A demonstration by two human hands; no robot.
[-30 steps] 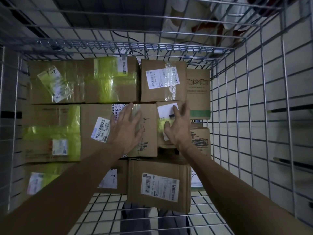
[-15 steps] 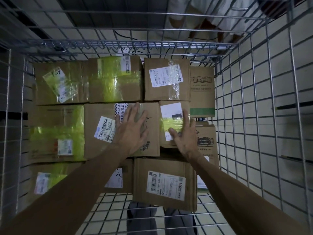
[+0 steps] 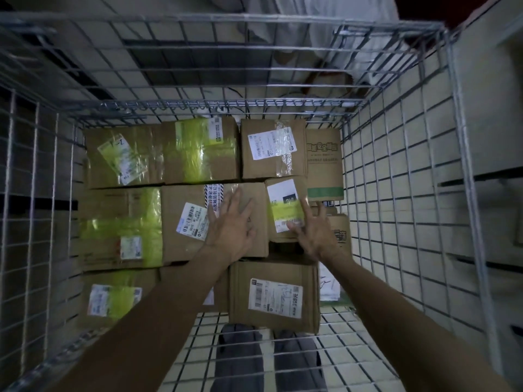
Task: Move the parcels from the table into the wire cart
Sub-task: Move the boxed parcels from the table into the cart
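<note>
I look down into the wire cart (image 3: pixel 402 176), whose floor holds several taped cardboard parcels. My left hand (image 3: pixel 230 223) lies flat with spread fingers on the middle parcel (image 3: pixel 186 222), which carries a barcode label. My right hand (image 3: pixel 314 232) has straight spread fingers at the near right corner of a small parcel (image 3: pixel 284 203) with a white label and yellow tape. A box with a white label (image 3: pixel 273 295) stands in front of both hands. The table is out of view.
Parcels with yellow tape (image 3: pixel 121 224) fill the cart's left side, and a printed carton (image 3: pixel 324 162) leans at the back right wall. Bare wire floor (image 3: pixel 368 335) shows at the near right. My shoes (image 3: pixel 240 360) show under the mesh. Tiled floor surrounds the cart.
My right hand has slid back from the top of the small parcel to its near right corner. The left hand stays flat on the middle parcel. My view has risen higher above the cart.
</note>
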